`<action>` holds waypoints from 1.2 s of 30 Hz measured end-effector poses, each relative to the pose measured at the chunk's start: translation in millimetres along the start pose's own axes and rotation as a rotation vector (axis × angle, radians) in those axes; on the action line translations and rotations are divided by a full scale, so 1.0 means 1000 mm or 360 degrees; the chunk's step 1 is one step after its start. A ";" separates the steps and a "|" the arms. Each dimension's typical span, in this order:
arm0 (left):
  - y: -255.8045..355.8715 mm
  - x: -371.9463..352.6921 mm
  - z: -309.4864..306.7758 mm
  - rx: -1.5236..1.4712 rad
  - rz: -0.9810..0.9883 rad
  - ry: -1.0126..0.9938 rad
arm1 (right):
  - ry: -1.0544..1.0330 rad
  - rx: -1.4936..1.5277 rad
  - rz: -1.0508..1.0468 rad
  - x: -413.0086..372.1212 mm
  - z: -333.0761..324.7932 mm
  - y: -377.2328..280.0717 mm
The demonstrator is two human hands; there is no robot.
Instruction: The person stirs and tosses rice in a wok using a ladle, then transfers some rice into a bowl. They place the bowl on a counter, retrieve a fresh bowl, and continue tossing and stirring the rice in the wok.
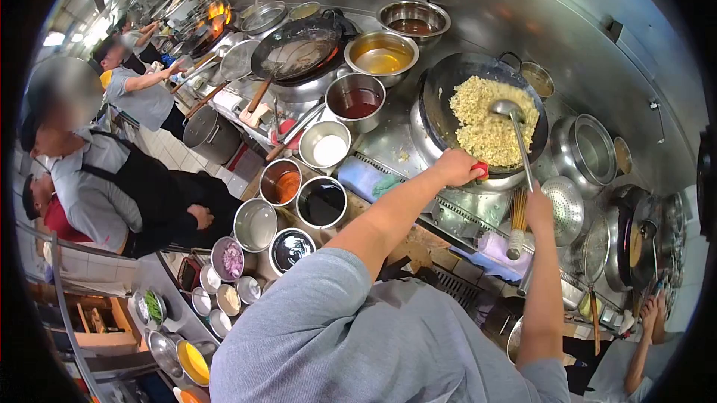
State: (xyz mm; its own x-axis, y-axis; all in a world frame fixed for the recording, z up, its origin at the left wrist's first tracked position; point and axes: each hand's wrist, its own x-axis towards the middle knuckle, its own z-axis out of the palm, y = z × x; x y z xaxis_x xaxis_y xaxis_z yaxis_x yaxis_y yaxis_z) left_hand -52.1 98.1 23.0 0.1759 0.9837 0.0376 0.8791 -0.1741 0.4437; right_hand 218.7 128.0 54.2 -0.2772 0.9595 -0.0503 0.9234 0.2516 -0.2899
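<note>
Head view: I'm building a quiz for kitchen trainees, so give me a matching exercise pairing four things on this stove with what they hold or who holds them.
Things:
1 wok
2 ladle
3 steel pot left of the wok
4 steel bowl behind that pot

States:
A dark red liquid
B held by the right hand
C yellowish oil
D full of fried rice, left hand on its red-wrapped handle

Pairs: 1-D, 2-B, 3-A, 4-C

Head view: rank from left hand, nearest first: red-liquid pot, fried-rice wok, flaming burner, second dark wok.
1. Fried-rice wok, gripped by left hand, right of centre.
2. Red-liquid pot, centre.
3. Second dark wok, upper centre-left.
4. Flaming burner, far upper left.
</note>
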 end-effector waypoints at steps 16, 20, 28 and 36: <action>0.036 -0.013 -0.008 0.0103 0.0057 0.0110 | -0.0369 0.0245 0.0000 -0.164 -0.131 -0.052; 0.082 -0.055 -0.083 0.0103 0.0239 0.0218 | -0.0761 0.0145 0.0005 -0.192 -0.234 -0.051; 0.041 -0.060 0.061 0.0135 0.0318 0.0472 | -0.0375 -0.0152 -0.0146 -0.082 -0.079 -0.062; 0.025 -0.032 0.009 0.0190 0.0260 0.0272 | -0.0493 -0.0003 -0.0197 -0.134 -0.120 -0.071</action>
State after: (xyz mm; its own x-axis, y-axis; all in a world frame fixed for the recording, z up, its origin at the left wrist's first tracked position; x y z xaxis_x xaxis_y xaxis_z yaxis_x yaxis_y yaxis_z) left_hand -32.1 62.1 24.6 0.2511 0.9338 0.2550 0.8932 -0.3251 0.3108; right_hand 222.6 -3.5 196.6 -0.4546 0.8375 -0.3033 0.8781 0.3643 -0.3102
